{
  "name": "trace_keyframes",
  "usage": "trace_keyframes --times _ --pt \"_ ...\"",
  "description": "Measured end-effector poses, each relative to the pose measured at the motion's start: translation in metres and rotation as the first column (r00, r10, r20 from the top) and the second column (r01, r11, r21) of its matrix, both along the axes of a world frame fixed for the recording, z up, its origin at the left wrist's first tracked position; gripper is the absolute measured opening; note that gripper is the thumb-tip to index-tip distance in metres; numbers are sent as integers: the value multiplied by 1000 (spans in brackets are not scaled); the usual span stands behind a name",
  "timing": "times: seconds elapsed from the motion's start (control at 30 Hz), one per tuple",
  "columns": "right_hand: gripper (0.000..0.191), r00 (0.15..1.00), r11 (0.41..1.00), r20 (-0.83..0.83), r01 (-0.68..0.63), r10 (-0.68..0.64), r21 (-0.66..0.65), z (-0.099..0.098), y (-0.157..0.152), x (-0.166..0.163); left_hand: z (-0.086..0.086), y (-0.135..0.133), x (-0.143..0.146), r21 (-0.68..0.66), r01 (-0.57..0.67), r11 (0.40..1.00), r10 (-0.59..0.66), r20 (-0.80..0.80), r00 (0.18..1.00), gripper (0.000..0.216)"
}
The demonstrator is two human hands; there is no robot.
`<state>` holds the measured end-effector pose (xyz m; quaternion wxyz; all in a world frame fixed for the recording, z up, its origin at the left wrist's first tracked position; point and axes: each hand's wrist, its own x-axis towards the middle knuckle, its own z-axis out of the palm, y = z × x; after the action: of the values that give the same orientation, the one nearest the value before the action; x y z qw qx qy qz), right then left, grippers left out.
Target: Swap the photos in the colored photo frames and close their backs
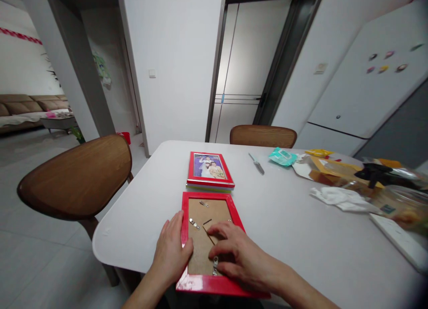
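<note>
A red picture frame [203, 201] lies face down on the white table [287, 220] near its front edge, its brown backing board up with small metal clips. My left hand [172, 251] rests flat along the frame's left side, thumb on the backing, fingers stretched out. My right hand [232, 251] lies on the backing board with fingers curled, fingertips pressing by the clips near the lower edge. Just beyond lies a second red frame [209, 170], face up with a photo, stacked on something green.
A knife [257, 163], a teal wipes pack [282, 156], white crumpled tissue [341, 197], yellow packaging and a glass jar [401, 206] lie on the table's right side. Wooden chairs stand at the left [80, 175] and far side [263, 136]. A fridge stands at right.
</note>
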<state>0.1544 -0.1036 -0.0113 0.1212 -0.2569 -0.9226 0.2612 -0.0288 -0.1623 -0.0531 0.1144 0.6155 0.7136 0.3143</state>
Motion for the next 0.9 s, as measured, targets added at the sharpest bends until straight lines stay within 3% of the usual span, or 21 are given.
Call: trace_keyframes --times 0.17,0.37,0.57,0.73,0.8,0.83,0.9 --pt "9 998 999 -57 40 -39 20 -7 -6 -8 0 1 -1 -18 7 1000 -7 -14 1000 54" --pt "25 958 957 -67 282 -278 66 -13 1 -9 -1 0 0 -20 4 1000 -4 -22 1000 55" --pt "32 931 935 -103 354 -350 22 -19 3 -13 -4 0 -1 -52 -10 999 8 -33 999 52" --pt "31 914 921 -136 389 -383 22 -5 1 -13 3 2 4 17 -12 1000 9 132 991 40" --pt "31 911 922 -168 385 -375 31 6 -2 -15 10 4 10 96 -15 995 -18 334 942 28" --pt "30 912 928 -195 372 -361 25 12 -4 -16 14 4 13 112 -22 993 -35 475 879 24" --pt "28 909 941 -256 338 -328 -9 23 -5 -16 23 4 14 79 -29 996 -41 756 653 22"
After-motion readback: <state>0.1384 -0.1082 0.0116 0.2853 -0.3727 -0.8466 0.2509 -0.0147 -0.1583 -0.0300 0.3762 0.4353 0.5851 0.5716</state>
